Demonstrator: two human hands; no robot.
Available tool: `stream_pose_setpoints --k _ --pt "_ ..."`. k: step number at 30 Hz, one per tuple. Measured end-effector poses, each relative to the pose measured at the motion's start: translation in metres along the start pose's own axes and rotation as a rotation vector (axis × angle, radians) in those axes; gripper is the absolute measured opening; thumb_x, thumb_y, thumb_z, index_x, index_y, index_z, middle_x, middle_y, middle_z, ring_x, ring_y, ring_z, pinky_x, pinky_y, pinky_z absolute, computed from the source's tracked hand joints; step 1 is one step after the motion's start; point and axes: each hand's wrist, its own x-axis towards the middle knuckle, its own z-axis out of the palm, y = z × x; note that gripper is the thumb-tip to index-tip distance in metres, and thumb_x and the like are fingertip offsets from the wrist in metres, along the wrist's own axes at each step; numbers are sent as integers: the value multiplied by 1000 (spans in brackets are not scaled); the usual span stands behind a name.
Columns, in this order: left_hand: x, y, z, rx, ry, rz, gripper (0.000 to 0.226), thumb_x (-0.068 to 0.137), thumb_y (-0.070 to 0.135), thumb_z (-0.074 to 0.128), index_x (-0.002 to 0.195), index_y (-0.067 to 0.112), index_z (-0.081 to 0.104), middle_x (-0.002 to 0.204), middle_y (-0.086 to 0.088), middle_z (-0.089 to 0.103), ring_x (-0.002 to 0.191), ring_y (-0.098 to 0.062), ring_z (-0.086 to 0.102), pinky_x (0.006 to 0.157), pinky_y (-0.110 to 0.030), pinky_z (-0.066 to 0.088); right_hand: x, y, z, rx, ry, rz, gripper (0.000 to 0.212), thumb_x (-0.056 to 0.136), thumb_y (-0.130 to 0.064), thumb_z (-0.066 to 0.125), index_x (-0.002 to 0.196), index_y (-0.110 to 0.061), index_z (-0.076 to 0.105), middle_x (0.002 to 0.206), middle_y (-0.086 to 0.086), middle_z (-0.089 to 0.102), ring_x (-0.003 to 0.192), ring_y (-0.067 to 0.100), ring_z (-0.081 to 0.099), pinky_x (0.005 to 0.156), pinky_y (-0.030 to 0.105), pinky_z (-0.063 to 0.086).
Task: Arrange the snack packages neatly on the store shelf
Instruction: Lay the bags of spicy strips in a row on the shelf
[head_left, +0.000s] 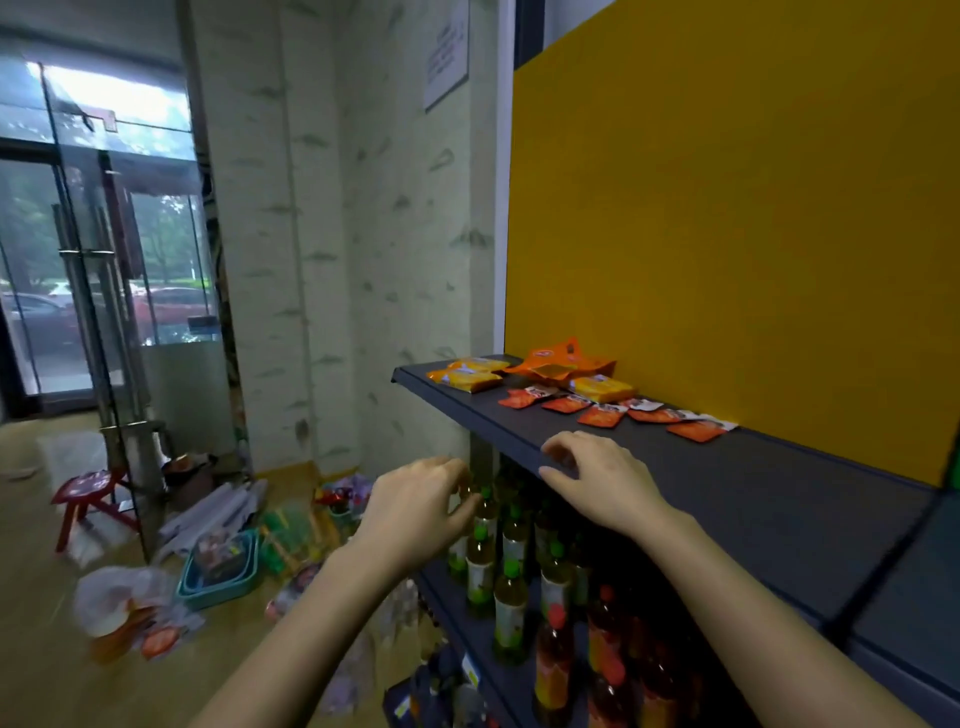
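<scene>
A dark grey top shelf (727, 499) runs along a yellow back panel. At its far left end lie yellow snack packages (467, 375), another yellow package (602, 387) and a crumpled orange bag (563, 358). Several small red packets (602, 415) lie in a rough row in front of them. My right hand (597, 478) hovers over the shelf's front edge, fingers curled and apart, holding nothing. My left hand (421, 506) hangs just left of the shelf edge, in front of the bottles, fingers loosely bent and empty.
Green-capped bottles (509, 571) and red-capped bottles (608, 639) fill the lower shelf. On the floor to the left lie a teal basket (221, 569), plastic bags (124, 603) with snacks, a red stool (88, 493) and rolled paper. A glass door (104, 260) stands at far left.
</scene>
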Motion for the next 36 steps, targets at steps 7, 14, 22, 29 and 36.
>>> stream_pose_setpoints --k 7,14,22,29,36 --pt "94 -68 50 -44 2 2 32 94 46 40 111 25 56 112 9 60 104 -12 56 71 -25 40 124 22 38 37 15 60 32 89 -41 54 119 -28 56 118 -8 60 108 13 56 88 33 49" --pt "182 -129 106 -112 -19 79 31 92 45 43 109 22 56 112 8 60 108 -14 55 80 -31 45 219 56 58 -52 106 224 31 90 -39 55 115 -22 60 115 -2 64 104 18 59 80 31 47" --pt "286 -202 154 -297 2 229 25 90 44 48 103 26 59 107 10 63 105 -13 56 77 -30 43 312 91 72 59 237 659 44 92 -43 50 118 -9 60 122 12 62 113 30 54 87 34 43" --pt "363 -210 184 -555 -40 231 24 89 42 53 101 25 64 103 10 64 99 -12 57 78 -28 42 350 117 90 27 268 946 59 87 -60 44 48 -17 39 58 3 40 74 28 46 61 31 32" --pt "449 -188 228 -552 -285 244 34 91 43 49 105 16 65 110 -1 66 99 -16 57 77 -28 42 380 154 97 22 194 1010 58 73 -76 47 56 -21 40 71 3 48 77 26 49 70 34 37"
